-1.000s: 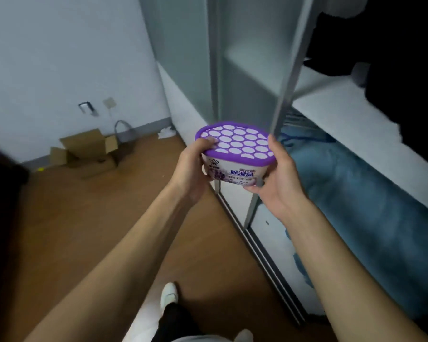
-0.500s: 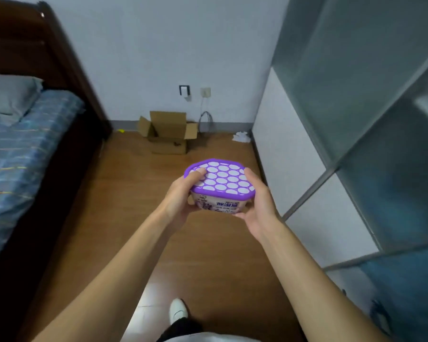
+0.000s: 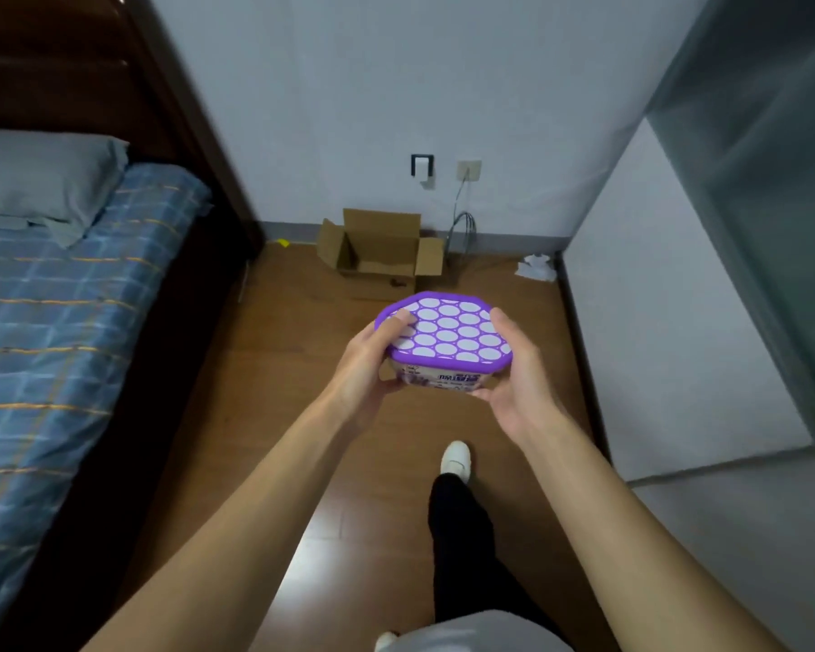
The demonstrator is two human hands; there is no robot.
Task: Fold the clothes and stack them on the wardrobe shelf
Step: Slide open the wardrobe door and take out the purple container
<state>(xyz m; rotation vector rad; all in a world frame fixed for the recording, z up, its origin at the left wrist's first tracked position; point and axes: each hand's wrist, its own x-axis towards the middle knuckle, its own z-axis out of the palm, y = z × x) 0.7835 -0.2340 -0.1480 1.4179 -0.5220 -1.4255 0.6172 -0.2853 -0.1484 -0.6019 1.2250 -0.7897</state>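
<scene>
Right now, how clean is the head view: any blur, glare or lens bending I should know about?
Head view: room light is dim and even; the wardrobe panel at right is smeared by motion blur; the purple-lidded tub held in both hands stays fairly sharp, though its label print is unreadable; a pale sheen lies on the wooden floor; wide-angle bending bows the bed frame.

one head-worn wide-angle view looks forward and down, close over both forearms, toward the far wall (image 3: 349,87).

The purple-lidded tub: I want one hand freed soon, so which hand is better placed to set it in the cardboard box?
Probably the left hand: it wraps the purple-lidded tub with its thumb on the lid. The right hand cups it too. The cardboard box lies ahead, slightly left.
</scene>
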